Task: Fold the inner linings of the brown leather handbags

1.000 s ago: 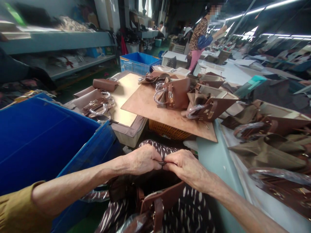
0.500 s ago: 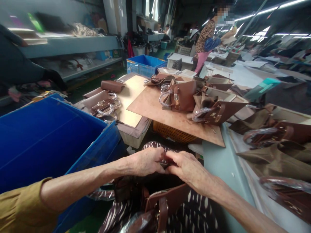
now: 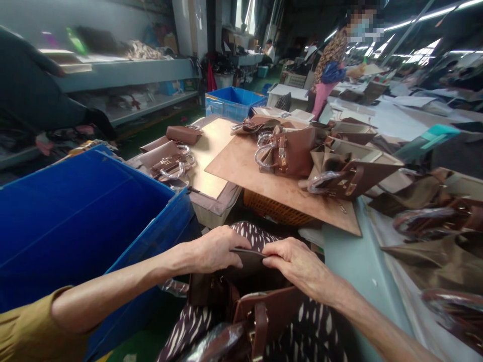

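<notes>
A brown handbag [image 3: 271, 309] lies open on the person's lap, over dark trousers with white marks. Its far top edge is pinched between the fingers of both hands. My left hand [image 3: 217, 249] grips that edge on the left, fingers over it and thumb on the near side. On the right, my right hand [image 3: 298, 256] pinches the same edge between thumb and fingers. A short stretch of the edge shows between the hands. Plastic-wrapped handles hang at the bag's near side and left.
A large blue bin [image 3: 75, 211] stands at the left. Ahead, a brown board [image 3: 234, 166] bears several handbags. More bags lie on the table [image 3: 350, 261] at the right. A person [image 3: 328, 65] stands at the back right; another person's sleeve [image 3: 30, 75] shows at far left.
My hands have moved apart along the bag's edge, which now shows between them. The view has shifted a little, so the surroundings appear further right.
</notes>
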Tool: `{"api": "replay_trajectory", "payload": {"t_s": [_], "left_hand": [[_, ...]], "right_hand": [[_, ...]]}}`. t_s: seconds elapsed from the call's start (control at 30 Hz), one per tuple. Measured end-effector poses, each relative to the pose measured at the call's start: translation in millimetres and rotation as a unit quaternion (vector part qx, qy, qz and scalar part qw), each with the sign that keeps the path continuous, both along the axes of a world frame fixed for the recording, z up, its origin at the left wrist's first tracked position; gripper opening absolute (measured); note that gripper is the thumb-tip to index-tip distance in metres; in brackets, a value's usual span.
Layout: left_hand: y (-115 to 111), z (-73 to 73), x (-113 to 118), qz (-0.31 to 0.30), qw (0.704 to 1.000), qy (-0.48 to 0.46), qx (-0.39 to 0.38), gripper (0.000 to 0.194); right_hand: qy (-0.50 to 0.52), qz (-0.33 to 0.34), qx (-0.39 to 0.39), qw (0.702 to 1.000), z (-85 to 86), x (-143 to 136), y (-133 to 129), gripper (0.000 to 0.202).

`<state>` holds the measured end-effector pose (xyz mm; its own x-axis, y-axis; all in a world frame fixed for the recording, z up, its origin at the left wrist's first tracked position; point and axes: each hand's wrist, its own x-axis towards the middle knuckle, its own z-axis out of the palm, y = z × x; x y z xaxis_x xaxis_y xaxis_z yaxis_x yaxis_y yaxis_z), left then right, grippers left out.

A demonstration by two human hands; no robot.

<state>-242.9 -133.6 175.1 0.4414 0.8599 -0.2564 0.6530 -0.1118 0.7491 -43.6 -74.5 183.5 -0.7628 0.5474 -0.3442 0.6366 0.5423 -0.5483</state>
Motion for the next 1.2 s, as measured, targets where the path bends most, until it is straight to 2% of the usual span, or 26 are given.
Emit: {"api": "replay_trajectory", "payload": {"t_s": [0.17,0.37,0.5,0.63,0.7,0.83,0.93,1.2], "left_hand": [[-2.5,-5.3,6.5,0.013,0.995,0.066,0.074,0.018],[-6.0,-11.2,11.2,0.052,0.99,0.099,0.08,0.017],[-5.0,-7.4,14.7,0.057,0.991,0.083,0.082,0.02],[-6.1,-4.6,22.0,0.075,0.986,0.101,0.107,0.017],[-7.0,-4.8,24.7,0.085,0.986,0.091,0.112,0.015],[-8.1,-8.2,24.0,0.103,0.987,0.075,0.097,0.012],[-8.6,-10.3,21.2,0.113,0.987,0.08,0.086,0.013],[-8.3,-12.7,20.1,0.11,0.988,0.071,0.084,0.012]], "right_hand": [[-0.005,-0.01,-0.006,1.0,1.1,-0.2,-0.7,0.023],[-0.012,-0.002,0.019,1.0,-0.2,1.6,-1.0,0.023],[-0.021,0.017,0.063,0.998,-0.7,2.6,-2.3,0.021],[-0.047,0.048,0.138,0.988,3.4,-2.8,-5.3,0.012],[-0.061,0.06,0.151,0.985,5.3,-7.0,-5.5,0.01],[-0.061,0.07,0.134,0.987,3.5,-11.8,-1.9,0.007],[-0.023,0.075,0.11,0.991,-1.2,-10.7,1.3,0.011],[0.014,0.065,0.08,0.995,-1.9,-8.7,0.3,0.016]]}}
